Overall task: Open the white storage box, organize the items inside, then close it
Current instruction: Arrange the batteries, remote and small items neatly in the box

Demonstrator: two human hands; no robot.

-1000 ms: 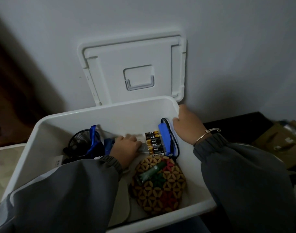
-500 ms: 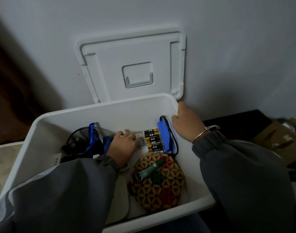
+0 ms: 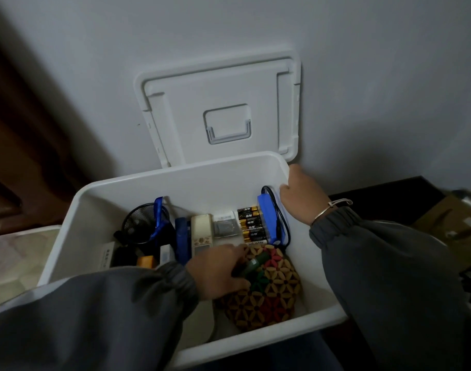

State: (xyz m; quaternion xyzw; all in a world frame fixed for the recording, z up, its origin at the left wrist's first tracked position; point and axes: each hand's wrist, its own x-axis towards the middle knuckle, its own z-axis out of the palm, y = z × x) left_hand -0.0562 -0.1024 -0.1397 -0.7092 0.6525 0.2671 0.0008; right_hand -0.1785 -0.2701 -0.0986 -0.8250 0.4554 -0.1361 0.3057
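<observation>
Head view shows your white plastic storage box [image 3: 76,223] open in front of you, with its flat white lid [image 3: 191,103] standing upright against the grey wall behind.

Along the box's back wall, from the left, sit:
- a black round mesh item [image 3: 138,223] with a blue strap [image 3: 158,218] across it
- a dark blue flat case [image 3: 182,236]
- a cream remote control [image 3: 201,231]
- a clear plastic packet [image 3: 225,226]
- a row of black-and-gold batteries [image 3: 251,224]
- a blue battery pack [image 3: 267,218] with a black cable [image 3: 281,218] looped beside it

Your left hand [image 3: 215,271] lies over the round patterned wooden mat [image 3: 269,295] near the front. Its fingers and thumb are curled round a dark green tube [image 3: 253,265].

Your right hand [image 3: 304,195] holds the box's right rim at the back corner, thumb inside. Its fingers are hidden beyond the rim.
</observation>
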